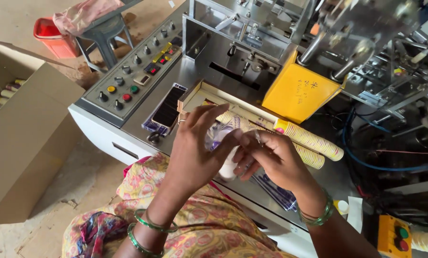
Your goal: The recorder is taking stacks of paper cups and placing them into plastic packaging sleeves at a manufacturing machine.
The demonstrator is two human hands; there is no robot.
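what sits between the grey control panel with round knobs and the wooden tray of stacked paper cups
In the head view, a dark flat phone lies on the metal machine top, between the control panel and the wooden tray.

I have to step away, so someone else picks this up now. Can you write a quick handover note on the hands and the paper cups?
Left hand: fingers spread over a clear plastic bag, touching it.
Right hand: pinching the bag's edge, with a white stack of cups between both hands.
Two long stacks of paper cups lie in the wooden tray on the machine top.
Done: one stack is in hand at the bag.
Left: the tray stacks are unbagged; whether the bag is closed cannot be seen.
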